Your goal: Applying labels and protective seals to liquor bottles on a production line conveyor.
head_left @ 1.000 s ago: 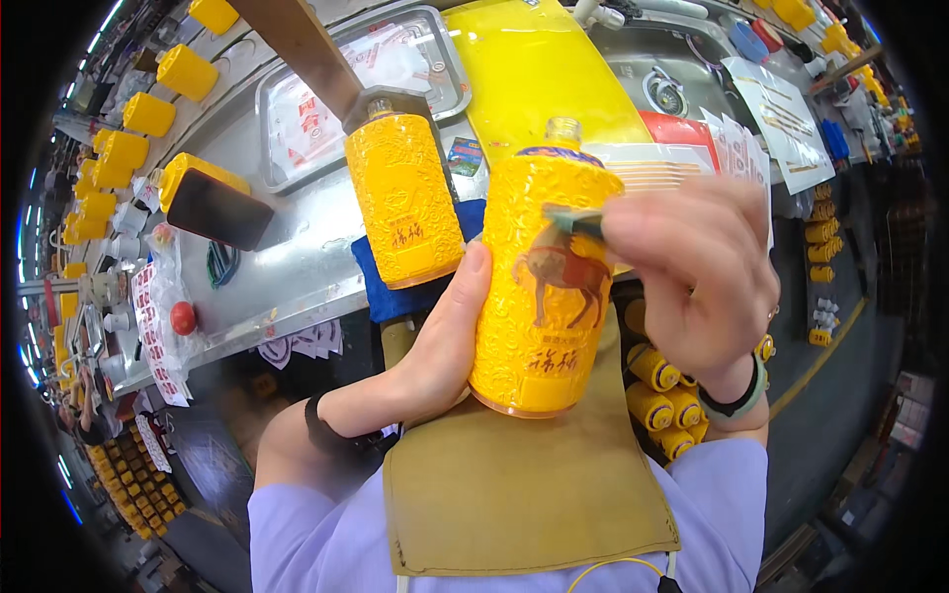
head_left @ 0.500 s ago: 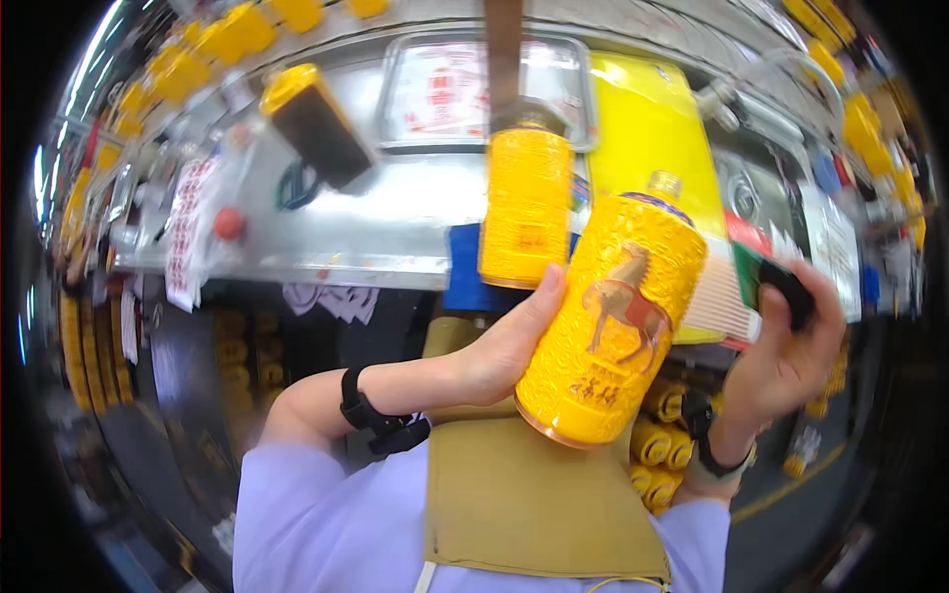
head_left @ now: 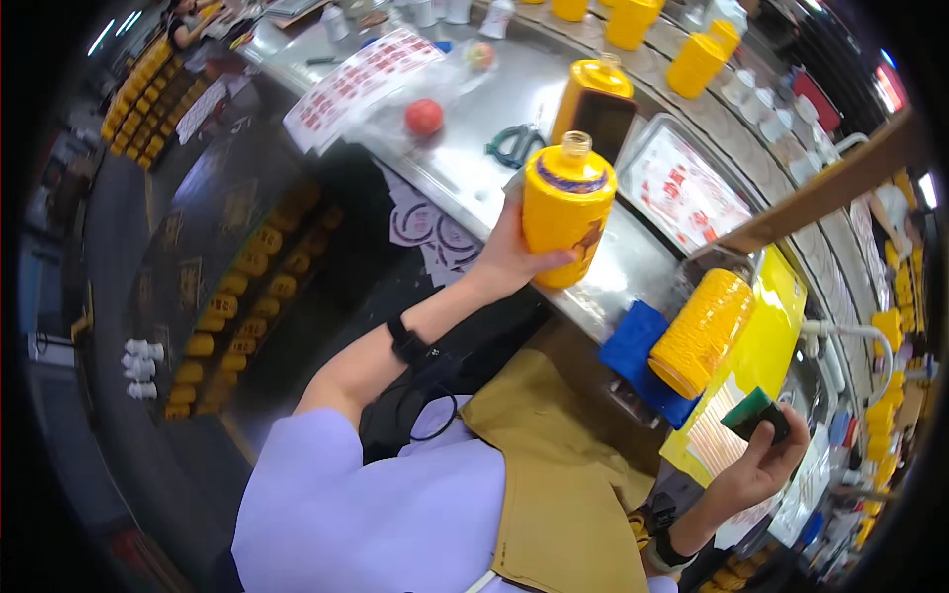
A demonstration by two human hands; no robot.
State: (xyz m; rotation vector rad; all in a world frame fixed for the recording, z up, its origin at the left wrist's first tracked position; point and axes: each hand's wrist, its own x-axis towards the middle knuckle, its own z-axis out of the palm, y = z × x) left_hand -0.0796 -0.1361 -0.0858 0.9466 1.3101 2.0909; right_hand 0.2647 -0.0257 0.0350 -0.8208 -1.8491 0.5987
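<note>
My left hand (head_left: 506,255) is wrapped round a yellow embossed bottle (head_left: 561,222) with a horse picture, held upright over the front edge of the bench. Its clear neck is uncapped. At the lower right my right hand (head_left: 759,463) pinches a small green-and-black pad (head_left: 756,417) between thumb and fingers, apart from the bottle. Between the hands, another yellow bottle (head_left: 702,331) lies tilted on a blue cloth (head_left: 633,346), under a brown bar. Just behind the held bottle stands a yellow bottle (head_left: 583,79) with a dark rectangular panel (head_left: 605,121) against it.
On the metal bench (head_left: 465,183) lie a red ball-shaped thing (head_left: 423,117), dark green scissors (head_left: 512,145) and a printed sheet (head_left: 361,84). A tray (head_left: 643,133) holds red-printed labels. A brown bar (head_left: 840,183) crosses above a yellow sheet (head_left: 786,296). Yellow bottles (head_left: 232,306) stand in rows below left.
My view has swung left. The left hand has carried the horse bottle leftward and away from me, turning it more upright. The right hand still holds the pad, now farther from the bottle.
</note>
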